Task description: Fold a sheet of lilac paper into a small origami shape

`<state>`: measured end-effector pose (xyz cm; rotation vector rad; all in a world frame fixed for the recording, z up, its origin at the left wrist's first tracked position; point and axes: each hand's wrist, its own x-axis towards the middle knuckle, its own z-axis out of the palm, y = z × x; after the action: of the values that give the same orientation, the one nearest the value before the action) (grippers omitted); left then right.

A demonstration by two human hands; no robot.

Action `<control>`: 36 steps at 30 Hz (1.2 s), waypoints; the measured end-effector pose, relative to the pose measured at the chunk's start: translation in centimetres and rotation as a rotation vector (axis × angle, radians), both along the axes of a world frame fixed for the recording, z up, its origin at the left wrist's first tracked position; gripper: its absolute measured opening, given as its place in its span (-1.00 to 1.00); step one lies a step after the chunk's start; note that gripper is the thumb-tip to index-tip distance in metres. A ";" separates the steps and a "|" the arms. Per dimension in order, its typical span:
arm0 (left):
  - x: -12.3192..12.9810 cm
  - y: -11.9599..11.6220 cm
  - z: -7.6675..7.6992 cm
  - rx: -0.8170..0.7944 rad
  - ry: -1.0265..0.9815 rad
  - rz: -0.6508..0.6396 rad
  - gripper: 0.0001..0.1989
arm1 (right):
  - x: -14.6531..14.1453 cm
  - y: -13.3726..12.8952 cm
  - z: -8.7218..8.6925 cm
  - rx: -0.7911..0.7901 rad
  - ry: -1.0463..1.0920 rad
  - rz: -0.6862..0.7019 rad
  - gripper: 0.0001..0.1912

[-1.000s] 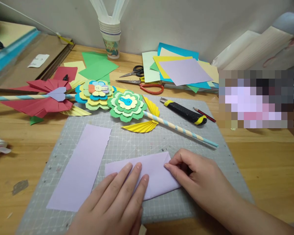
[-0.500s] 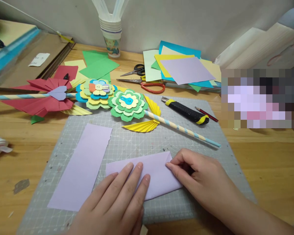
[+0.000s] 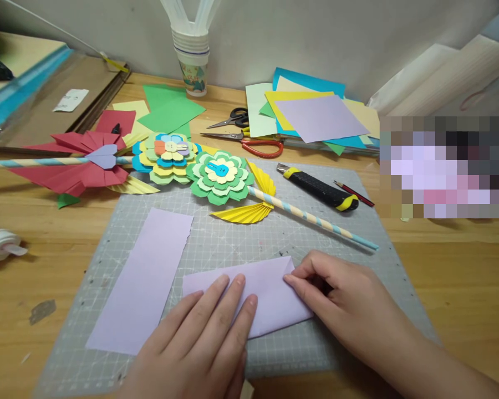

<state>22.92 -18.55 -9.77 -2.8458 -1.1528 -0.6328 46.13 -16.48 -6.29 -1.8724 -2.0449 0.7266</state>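
A folded sheet of purple paper (image 3: 270, 293) lies on the grey cutting mat (image 3: 316, 354) in front of me. My left hand (image 3: 203, 332) rests on its left part, fingers stretched out flat over the paper. At the upper right corner, the thumb and forefinger of my right hand (image 3: 336, 299) pinch a small folded flap of the same paper. To the left, a purple paper strip (image 3: 145, 282) with a ragged right edge lies flat, partly under my left hand's edge. Beyond the hands stretches a striped paper stick (image 3: 316, 218) decorated with a layered green paper flower (image 3: 220, 177).
A black and yellow utility knife (image 3: 320, 188) and a pencil (image 3: 353, 193) lie at the mat's back right. Behind are scissors (image 3: 261, 147), stacked coloured paper (image 3: 322, 117) and paper cups (image 3: 193, 69). A white glue bottle (image 3: 0, 244) lies at the left edge.
The whole view has shifted slightly, so everything appears a little further right. Both hands keep the same hold on the folded purple paper.
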 end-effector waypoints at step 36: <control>0.0 -0.3 0.3 -0.035 0.018 0.041 -0.63 | 0.0 0.0 0.2 -0.016 -0.010 0.016 -0.81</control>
<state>22.95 -18.82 -9.44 -2.8421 -1.2289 -0.5892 46.11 -16.49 -6.12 -1.8737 -2.0683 0.7421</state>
